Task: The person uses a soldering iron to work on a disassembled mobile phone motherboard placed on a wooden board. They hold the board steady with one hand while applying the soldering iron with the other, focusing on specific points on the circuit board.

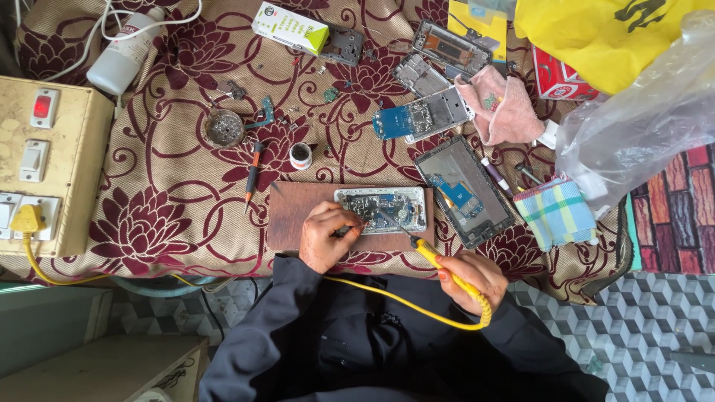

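Observation:
An opened phone [381, 208] with its circuit board showing lies on a brown wooden board [294, 217] on the flowered cloth. My left hand [328, 234] rests at the phone's left end, fingertips pinched on something small that I cannot make out. My right hand [473, 279] grips a yellow soldering iron [439, 262], its thin tip reaching the middle of the phone's board. A yellow cord [402, 301] loops from the iron across my dark sleeves.
A second opened phone [465, 192], loose phone parts [424, 112], a pink cloth [506, 108], a checked cloth [555, 212], an orange screwdriver [253, 175], a small round tin [223, 128], a white bottle [123, 52], a switch box [41, 160] at left, plastic bags [640, 126] at right.

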